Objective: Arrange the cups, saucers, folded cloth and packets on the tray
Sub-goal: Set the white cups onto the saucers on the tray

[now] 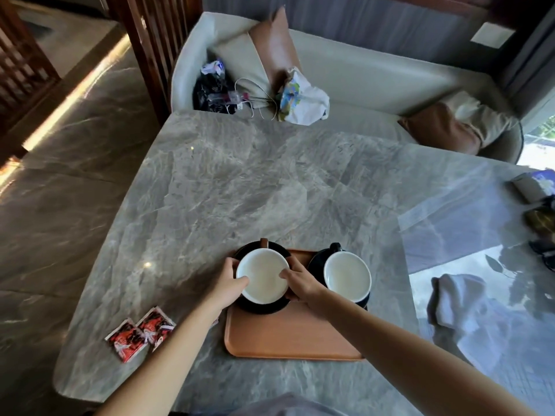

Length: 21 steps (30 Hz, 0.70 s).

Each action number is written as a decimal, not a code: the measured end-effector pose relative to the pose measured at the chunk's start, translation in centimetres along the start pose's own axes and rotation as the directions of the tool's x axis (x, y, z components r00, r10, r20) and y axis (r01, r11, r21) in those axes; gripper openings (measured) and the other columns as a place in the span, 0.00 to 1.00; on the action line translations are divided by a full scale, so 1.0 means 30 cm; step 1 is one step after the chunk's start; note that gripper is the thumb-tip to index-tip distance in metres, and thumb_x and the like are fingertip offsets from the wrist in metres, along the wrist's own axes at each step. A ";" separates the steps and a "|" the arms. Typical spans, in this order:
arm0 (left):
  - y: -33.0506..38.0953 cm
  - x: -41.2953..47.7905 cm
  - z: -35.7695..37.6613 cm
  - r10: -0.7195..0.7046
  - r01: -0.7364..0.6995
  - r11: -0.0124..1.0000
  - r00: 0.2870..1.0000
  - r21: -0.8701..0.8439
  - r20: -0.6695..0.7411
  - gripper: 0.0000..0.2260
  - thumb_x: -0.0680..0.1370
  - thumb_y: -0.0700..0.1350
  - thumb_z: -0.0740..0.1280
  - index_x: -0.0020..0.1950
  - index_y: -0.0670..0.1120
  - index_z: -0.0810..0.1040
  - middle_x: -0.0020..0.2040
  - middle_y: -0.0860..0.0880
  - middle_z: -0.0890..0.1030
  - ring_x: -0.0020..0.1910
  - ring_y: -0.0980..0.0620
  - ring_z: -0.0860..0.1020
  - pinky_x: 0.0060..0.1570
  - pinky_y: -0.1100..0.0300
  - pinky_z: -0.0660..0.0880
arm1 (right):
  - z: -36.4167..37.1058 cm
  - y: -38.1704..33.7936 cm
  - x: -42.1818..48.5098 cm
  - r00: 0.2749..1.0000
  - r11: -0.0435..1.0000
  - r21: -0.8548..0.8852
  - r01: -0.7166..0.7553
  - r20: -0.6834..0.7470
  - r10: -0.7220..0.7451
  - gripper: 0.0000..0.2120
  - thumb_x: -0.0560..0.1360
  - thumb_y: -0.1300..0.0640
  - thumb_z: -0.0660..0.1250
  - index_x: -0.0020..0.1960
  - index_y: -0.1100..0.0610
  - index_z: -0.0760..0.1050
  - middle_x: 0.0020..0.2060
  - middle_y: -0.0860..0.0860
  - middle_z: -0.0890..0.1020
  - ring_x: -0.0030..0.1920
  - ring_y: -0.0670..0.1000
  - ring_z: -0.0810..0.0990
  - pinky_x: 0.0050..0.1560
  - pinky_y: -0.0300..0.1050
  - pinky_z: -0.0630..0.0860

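Clasping the cup at the tray's far-left corner, left hand and right hand flank it; packets lie nearer the left, cloth nearer the right.

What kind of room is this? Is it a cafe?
Probably a hotel or home sitting room, hard to say which: a pale sofa with cushions, a big marble table, and a tray of coffee cups.

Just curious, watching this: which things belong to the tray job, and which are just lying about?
Job: tray, left cup, right cup, saucers, red packets, white cloth, left hand, right hand.
Lying about: bags, cushions, sofa, clutter at far right.
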<state>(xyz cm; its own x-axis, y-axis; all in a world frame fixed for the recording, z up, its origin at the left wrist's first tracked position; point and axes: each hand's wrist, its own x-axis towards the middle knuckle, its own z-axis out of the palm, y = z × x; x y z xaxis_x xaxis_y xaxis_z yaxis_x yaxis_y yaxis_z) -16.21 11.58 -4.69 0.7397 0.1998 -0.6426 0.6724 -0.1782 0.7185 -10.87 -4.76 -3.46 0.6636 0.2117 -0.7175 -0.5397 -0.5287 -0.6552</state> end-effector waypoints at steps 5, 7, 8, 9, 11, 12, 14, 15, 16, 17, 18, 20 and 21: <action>-0.001 0.014 0.012 0.015 -0.015 1.000 1.000 0.018 -0.011 0.11 0.73 0.40 0.62 0.53 0.51 0.66 0.45 0.52 0.74 0.45 0.51 0.73 0.41 0.56 0.70 | -0.004 0.003 0.003 1.000 0.999 0.038 0.010 -0.002 -0.010 0.15 0.78 0.60 0.54 0.64 0.55 0.65 0.36 0.54 0.71 0.27 0.50 0.68 0.21 0.36 0.62; 0.000 0.021 0.015 0.020 -0.019 0.999 1.000 0.029 -0.022 0.12 0.73 0.40 0.62 0.53 0.50 0.66 0.44 0.51 0.74 0.46 0.49 0.73 0.41 0.56 0.69 | -0.005 0.001 0.002 1.000 0.999 0.050 0.021 -0.007 -0.021 0.14 0.78 0.60 0.54 0.64 0.57 0.65 0.36 0.54 0.70 0.27 0.50 0.68 0.20 0.35 0.62; 0.001 0.024 0.017 0.022 -0.021 0.999 0.999 0.034 -0.031 0.12 0.73 0.40 0.62 0.53 0.50 0.66 0.44 0.51 0.74 0.47 0.49 0.73 0.41 0.55 0.69 | -0.006 0.001 0.003 1.000 0.998 0.056 0.028 -0.011 -0.027 0.14 0.78 0.61 0.55 0.63 0.58 0.65 0.36 0.54 0.70 0.28 0.50 0.68 0.20 0.34 0.62; 0.001 0.027 0.019 0.026 -0.024 0.999 0.999 0.036 -0.040 0.12 0.73 0.40 0.63 0.53 0.50 0.66 0.44 0.51 0.74 0.47 0.48 0.73 0.42 0.55 0.69 | -0.005 0.001 0.003 0.999 0.998 0.061 0.033 -0.014 -0.033 0.14 0.78 0.61 0.55 0.63 0.58 0.64 0.36 0.54 0.70 0.28 0.49 0.68 0.19 0.34 0.62; 0.000 0.031 0.021 0.034 -0.032 0.998 0.998 0.044 -0.044 0.12 0.73 0.40 0.63 0.53 0.50 0.66 0.44 0.50 0.74 0.46 0.48 0.73 0.41 0.55 0.69 | -0.004 0.002 0.006 0.999 0.997 0.069 0.040 -0.017 -0.039 0.13 0.78 0.61 0.55 0.63 0.59 0.64 0.35 0.53 0.70 0.27 0.49 0.68 0.18 0.32 0.61; 0.000 0.033 0.021 0.037 -0.035 0.998 0.998 0.050 -0.046 0.12 0.73 0.40 0.63 0.53 0.50 0.66 0.45 0.50 0.75 0.46 0.49 0.73 0.40 0.56 0.69 | -0.003 0.005 0.010 0.999 0.997 0.068 0.040 -0.018 -0.039 0.13 0.78 0.61 0.55 0.62 0.59 0.65 0.35 0.53 0.70 0.27 0.49 0.67 0.17 0.32 0.61; -0.003 0.037 0.023 0.047 -0.044 0.998 0.997 0.052 -0.059 0.12 0.73 0.39 0.63 0.53 0.49 0.66 0.46 0.48 0.75 0.46 0.48 0.74 0.42 0.55 0.70 | -0.003 0.010 0.017 0.999 0.997 0.063 0.034 -0.030 -0.032 0.14 0.77 0.62 0.55 0.62 0.59 0.65 0.36 0.53 0.70 0.26 0.49 0.67 0.17 0.32 0.60; -0.006 0.039 0.024 0.054 -0.051 0.997 0.996 0.049 -0.066 0.11 0.73 0.39 0.63 0.52 0.49 0.67 0.47 0.47 0.76 0.47 0.47 0.74 0.44 0.54 0.70 | -0.004 0.014 0.021 0.999 0.998 0.061 0.030 -0.036 -0.028 0.15 0.77 0.63 0.55 0.63 0.59 0.66 0.36 0.54 0.70 0.26 0.50 0.67 0.17 0.33 0.61; -0.008 0.040 0.024 0.059 -0.055 0.997 0.996 0.048 -0.069 0.11 0.73 0.38 0.63 0.52 0.49 0.67 0.47 0.46 0.76 0.48 0.46 0.74 0.46 0.53 0.70 | -0.003 0.017 0.025 0.999 0.998 0.061 0.027 -0.039 -0.025 0.15 0.76 0.63 0.55 0.63 0.59 0.66 0.36 0.54 0.70 0.26 0.50 0.67 0.18 0.33 0.61; -0.009 0.041 0.024 0.061 -0.057 0.997 0.996 0.051 -0.071 0.11 0.73 0.38 0.63 0.52 0.48 0.67 0.48 0.46 0.76 0.48 0.46 0.74 0.47 0.53 0.70 | -0.003 0.020 0.028 0.999 0.998 0.063 0.028 -0.038 -0.025 0.16 0.76 0.63 0.55 0.63 0.58 0.66 0.36 0.54 0.70 0.26 0.50 0.67 0.18 0.33 0.61; -0.011 0.041 0.024 0.063 -0.059 0.997 0.995 0.055 -0.072 0.11 0.73 0.38 0.63 0.52 0.49 0.68 0.48 0.46 0.76 0.48 0.46 0.74 0.47 0.53 0.70 | -0.002 0.022 0.029 0.999 0.998 0.063 0.031 -0.037 -0.029 0.16 0.76 0.63 0.55 0.63 0.59 0.66 0.36 0.54 0.70 0.26 0.50 0.67 0.18 0.33 0.61; -0.013 0.042 0.023 0.072 -0.068 0.996 0.994 0.058 -0.076 0.11 0.72 0.38 0.63 0.52 0.49 0.68 0.49 0.45 0.77 0.48 0.46 0.75 0.47 0.53 0.70 | -0.002 0.026 0.031 0.998 0.997 0.058 0.040 -0.040 -0.038 0.16 0.76 0.63 0.55 0.63 0.60 0.66 0.36 0.54 0.70 0.26 0.49 0.68 0.18 0.33 0.61; -0.013 0.043 0.023 0.079 -0.074 0.995 0.994 0.060 -0.080 0.10 0.72 0.39 0.63 0.51 0.49 0.69 0.49 0.45 0.77 0.49 0.46 0.75 0.48 0.52 0.71 | -0.001 0.026 0.030 0.998 0.997 0.056 0.046 -0.043 -0.044 0.16 0.76 0.63 0.55 0.63 0.60 0.67 0.36 0.54 0.70 0.26 0.49 0.68 0.18 0.34 0.62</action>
<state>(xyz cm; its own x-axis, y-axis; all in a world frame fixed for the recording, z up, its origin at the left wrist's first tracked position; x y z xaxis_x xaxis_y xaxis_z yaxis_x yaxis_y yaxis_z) -15.49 11.25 -6.00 0.7856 0.2616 -0.5608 0.6163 -0.2502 0.7467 -10.67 -5.02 -4.62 0.7083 0.1992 -0.6772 -0.5368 -0.4711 -0.6999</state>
